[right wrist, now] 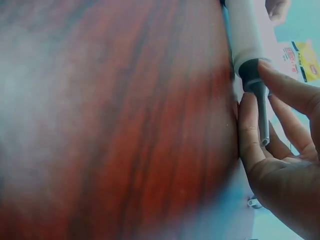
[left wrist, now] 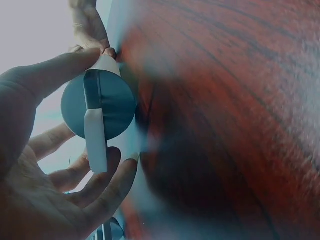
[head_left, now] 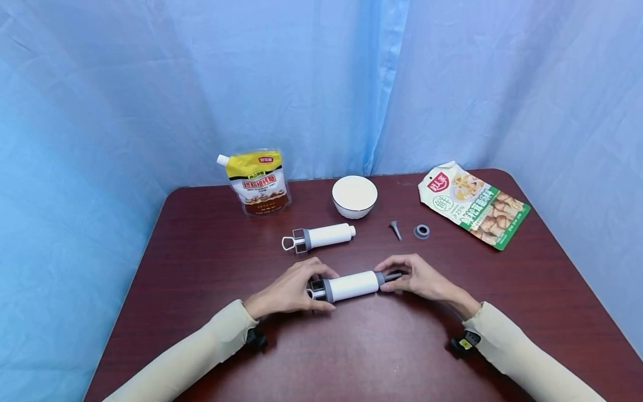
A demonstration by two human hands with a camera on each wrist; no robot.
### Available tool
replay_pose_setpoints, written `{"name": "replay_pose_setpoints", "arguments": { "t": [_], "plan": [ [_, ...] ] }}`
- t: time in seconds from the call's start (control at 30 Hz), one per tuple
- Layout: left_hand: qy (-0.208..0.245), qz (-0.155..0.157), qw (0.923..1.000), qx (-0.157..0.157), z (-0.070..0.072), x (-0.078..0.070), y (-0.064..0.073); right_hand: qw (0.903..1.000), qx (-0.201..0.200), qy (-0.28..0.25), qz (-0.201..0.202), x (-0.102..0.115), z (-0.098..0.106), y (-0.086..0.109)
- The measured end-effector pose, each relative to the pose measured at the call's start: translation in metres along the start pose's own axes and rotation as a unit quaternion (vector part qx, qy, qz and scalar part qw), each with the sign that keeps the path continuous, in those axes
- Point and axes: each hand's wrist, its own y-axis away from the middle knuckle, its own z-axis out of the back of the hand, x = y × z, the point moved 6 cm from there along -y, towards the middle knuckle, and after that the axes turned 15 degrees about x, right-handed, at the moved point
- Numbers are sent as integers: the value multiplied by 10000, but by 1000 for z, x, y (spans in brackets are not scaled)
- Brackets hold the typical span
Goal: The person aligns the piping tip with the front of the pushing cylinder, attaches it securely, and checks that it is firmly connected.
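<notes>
Fingers first: spread and curved on the left hand [head_left: 291, 287], holding the grey rear collar [head_left: 329, 291] of a white plastic cylindrical press [head_left: 354, 286] between both hands, on or barely above the glossy red-brown table [head_left: 361, 346], can't tell. Across to the right hand [head_left: 423, 278]: pinching the round base of a tapered grey nozzle [right wrist: 263, 115] between thumb and fingertips. Farther right, behind: a green-and-white printed packet [head_left: 472, 204].

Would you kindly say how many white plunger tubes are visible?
2: one plunger tube between the left hand and right hand, the other plunger tube farther back, near the white bowl.
</notes>
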Motion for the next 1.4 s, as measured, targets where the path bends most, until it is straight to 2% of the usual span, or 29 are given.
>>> {"name": "replay_pose_setpoints", "arguments": {
  "t": [0.13, 0.27, 0.57, 0.77, 0.9, 1.0, 1.17, 1.23, 1.4],
  "plan": [
    [83, 165, 9997, 145, 1, 1, -2, 9999, 86, -41, -36, 2, 1, 2],
    [80, 199, 9995, 225, 6, -1, -5, 9999, 40, 84, -116, 5, 6, 7],
    [-264, -154, 9992, 254, 27, -23, -24, 9974, -247, 491, -459, 7, 28, 23],
    [-256, -477, 9970, 545, 29, -36, -47, 9953, -407, 591, -651, 3, 43, 31],
    [-259, -613, 9946, 802, 36, -44, -66, 9938, -503, 675, -732, 1, 52, 34],
    [-372, -574, 9932, 947, 43, -49, -81, 9926, -605, 759, -735, 2, 59, 36],
    [-254, -514, 9932, 1013, 49, -57, -108, 9877, -885, 1046, -750, 3, 75, 43],
    [-162, -508, 9935, 1002, 50, -60, -119, 9853, -990, 1151, -778, 2, 82, 46],
    [-469, -395, 9914, 1156, 46, -62, -143, 9816, -1242, 1188, -833, -1, 99, 53]
  ]
}}
